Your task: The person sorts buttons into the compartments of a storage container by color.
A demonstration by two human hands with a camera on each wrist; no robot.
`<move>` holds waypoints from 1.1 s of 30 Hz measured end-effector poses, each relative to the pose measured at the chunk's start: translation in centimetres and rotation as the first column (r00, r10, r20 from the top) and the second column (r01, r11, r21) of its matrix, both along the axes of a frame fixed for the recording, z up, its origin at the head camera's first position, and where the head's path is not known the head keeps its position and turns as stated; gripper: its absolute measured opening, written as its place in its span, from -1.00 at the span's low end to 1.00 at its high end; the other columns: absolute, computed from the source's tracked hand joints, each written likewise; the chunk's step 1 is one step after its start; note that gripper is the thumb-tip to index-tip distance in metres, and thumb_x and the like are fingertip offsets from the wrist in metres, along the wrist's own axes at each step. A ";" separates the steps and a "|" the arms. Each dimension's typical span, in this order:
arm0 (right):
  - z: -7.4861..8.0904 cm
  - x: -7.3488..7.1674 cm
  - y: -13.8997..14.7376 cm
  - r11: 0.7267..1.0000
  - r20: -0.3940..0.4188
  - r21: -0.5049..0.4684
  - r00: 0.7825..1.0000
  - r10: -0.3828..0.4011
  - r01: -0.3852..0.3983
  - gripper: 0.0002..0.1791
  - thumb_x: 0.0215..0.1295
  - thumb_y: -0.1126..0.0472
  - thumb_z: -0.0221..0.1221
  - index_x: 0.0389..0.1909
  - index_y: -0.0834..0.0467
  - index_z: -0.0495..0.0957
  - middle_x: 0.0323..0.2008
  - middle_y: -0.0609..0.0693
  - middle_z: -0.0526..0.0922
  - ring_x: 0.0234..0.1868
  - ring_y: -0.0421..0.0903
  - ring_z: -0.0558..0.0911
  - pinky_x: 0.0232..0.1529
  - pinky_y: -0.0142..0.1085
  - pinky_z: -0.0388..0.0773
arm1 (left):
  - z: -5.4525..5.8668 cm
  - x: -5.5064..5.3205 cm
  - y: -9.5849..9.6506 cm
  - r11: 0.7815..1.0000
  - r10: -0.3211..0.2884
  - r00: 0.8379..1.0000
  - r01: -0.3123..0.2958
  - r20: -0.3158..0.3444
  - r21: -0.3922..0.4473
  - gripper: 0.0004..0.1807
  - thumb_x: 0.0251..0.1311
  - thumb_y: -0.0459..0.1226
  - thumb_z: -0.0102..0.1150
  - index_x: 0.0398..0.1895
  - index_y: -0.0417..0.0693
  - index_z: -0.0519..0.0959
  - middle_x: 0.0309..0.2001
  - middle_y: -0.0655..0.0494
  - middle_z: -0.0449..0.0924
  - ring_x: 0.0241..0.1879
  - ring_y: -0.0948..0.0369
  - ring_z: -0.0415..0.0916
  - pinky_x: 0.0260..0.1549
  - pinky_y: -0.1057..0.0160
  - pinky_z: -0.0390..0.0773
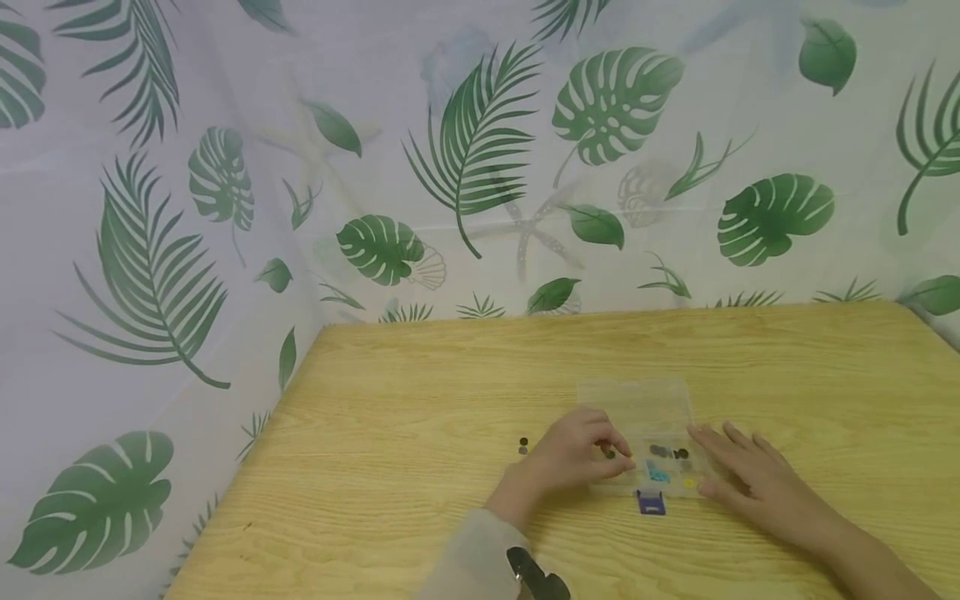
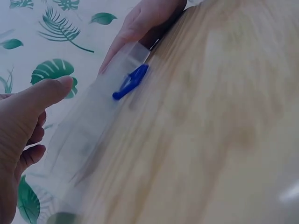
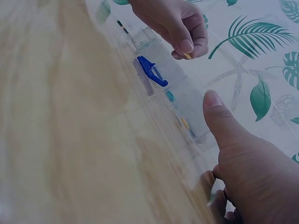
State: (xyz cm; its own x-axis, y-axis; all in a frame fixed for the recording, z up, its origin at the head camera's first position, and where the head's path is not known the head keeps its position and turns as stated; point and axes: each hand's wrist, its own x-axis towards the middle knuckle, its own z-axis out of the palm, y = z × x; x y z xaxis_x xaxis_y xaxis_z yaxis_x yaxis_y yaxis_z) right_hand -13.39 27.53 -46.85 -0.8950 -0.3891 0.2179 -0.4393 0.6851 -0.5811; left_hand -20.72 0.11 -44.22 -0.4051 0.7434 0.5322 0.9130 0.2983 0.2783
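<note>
A clear plastic compartment box (image 1: 637, 400) lies on the table with its lid raised back and a blue latch (image 1: 651, 502) at its front. My left hand (image 1: 581, 450) is over the box's left part. Between thumb and fingertips it pinches a small yellow piece (image 3: 188, 56), mostly hidden by the fingers. Inside the box are blue pieces (image 1: 658, 473), dark round pieces (image 1: 681, 454) and a yellow piece (image 1: 690, 482) in separate compartments. At the box's right edge my right hand (image 1: 757, 479) rests with its fingers spread.
Two small dark round pieces (image 1: 523, 442) lie on the wooden table (image 1: 390, 467), left of my left hand. A leaf-patterned cloth (image 1: 480, 167) hangs behind the table and along its left side.
</note>
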 end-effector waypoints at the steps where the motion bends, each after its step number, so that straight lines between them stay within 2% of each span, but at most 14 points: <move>1: 0.0 0.0 0.0 1.000 0.000 -0.002 1.000 0.001 -0.001 -0.29 0.32 0.14 0.13 0.45 0.02 0.09 0.32 0.32 0.25 0.30 0.53 0.06 0.33 0.24 -0.42 | 0.0 0.1 0.4 1.000 -0.001 1.000 0.000 -0.005 -0.006 -0.92 0.05 -0.20 0.38 -0.41 0.03 0.67 -0.49 0.22 0.48 -0.43 0.36 0.34 -0.32 0.61 0.28; 7: -0.1 0.1 0.1 1.000 -0.014 -0.013 1.000 0.010 -0.010 -0.29 0.31 0.16 0.15 0.44 0.04 0.11 0.32 0.33 0.25 0.29 0.55 0.07 0.29 0.32 -0.38 | 0.0 0.5 2.9 0.999 0.022 1.000 -0.022 -0.006 -0.043 -0.90 0.06 -0.17 0.37 -0.38 0.05 0.68 -0.47 0.26 0.50 -0.44 0.39 0.35 -0.37 0.66 0.24; 11: -0.2 0.1 0.0 1.000 -0.020 -0.020 1.000 0.018 -0.019 -0.30 0.30 0.17 0.15 0.43 0.05 0.12 0.33 0.30 0.25 0.29 0.55 0.06 0.27 0.34 -0.37 | 0.0 0.9 4.4 0.992 0.072 0.996 -0.078 -0.056 -0.102 -0.87 0.12 -0.07 0.31 -0.35 0.12 0.69 -0.42 0.33 0.54 -0.39 0.47 0.39 -0.30 0.69 0.26; 14: -0.2 0.1 -0.1 1.000 -0.022 -0.019 1.000 0.016 -0.017 -0.30 0.30 0.16 0.15 0.43 0.05 0.13 0.33 0.30 0.26 0.29 0.54 0.06 0.28 0.33 -0.37 | 0.0 1.1 5.0 0.988 0.093 0.992 -0.102 -0.086 -0.112 -0.84 0.13 -0.04 0.30 -0.34 0.13 0.70 -0.40 0.35 0.55 -0.37 0.47 0.40 -0.25 0.68 0.27; 19: -0.1 0.1 -0.2 1.000 -0.024 -0.010 1.000 0.007 -0.008 -0.29 0.29 0.15 0.16 0.43 0.05 0.14 0.32 0.30 0.27 0.29 0.54 0.08 0.29 0.32 -0.35 | 0.3 1.4 5.4 0.989 0.093 0.993 -0.100 -0.067 -0.107 -0.80 0.11 -0.03 0.30 -0.31 0.10 0.69 -0.41 0.32 0.55 -0.38 0.43 0.36 -0.25 0.68 0.25; 26: 0.1 0.1 -0.1 1.000 -0.016 -0.010 1.000 0.000 0.000 -0.29 0.29 0.14 0.16 0.43 0.05 0.14 0.33 0.30 0.27 0.30 0.53 0.07 0.30 0.30 -0.36 | 0.2 1.4 5.6 0.992 0.060 0.996 -0.067 -0.071 -0.104 -0.75 0.08 -0.03 0.32 -0.25 0.06 0.69 -0.39 0.29 0.56 -0.37 0.40 0.37 -0.24 0.63 0.27; 33: 0.2 0.2 0.0 1.000 -0.017 -0.009 1.000 0.004 -0.004 -0.29 0.29 0.15 0.16 0.43 0.05 0.14 0.32 0.29 0.28 0.30 0.53 0.07 0.30 0.30 -0.37 | 0.0 1.3 5.3 0.998 0.056 0.996 -0.057 -0.068 -0.018 -0.74 0.01 -0.06 0.39 -0.27 0.03 0.70 -0.40 0.25 0.57 -0.38 0.39 0.36 -0.24 0.61 0.30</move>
State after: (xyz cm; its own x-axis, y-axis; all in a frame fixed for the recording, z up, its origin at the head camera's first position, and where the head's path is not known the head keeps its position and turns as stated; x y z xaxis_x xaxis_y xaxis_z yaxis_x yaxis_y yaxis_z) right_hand -13.16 27.56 -46.65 -0.8898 -0.3903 0.2365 -0.4516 0.6781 -0.5799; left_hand -19.44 5.43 -44.18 -0.4108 0.7311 0.5448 0.9109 0.3551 0.2103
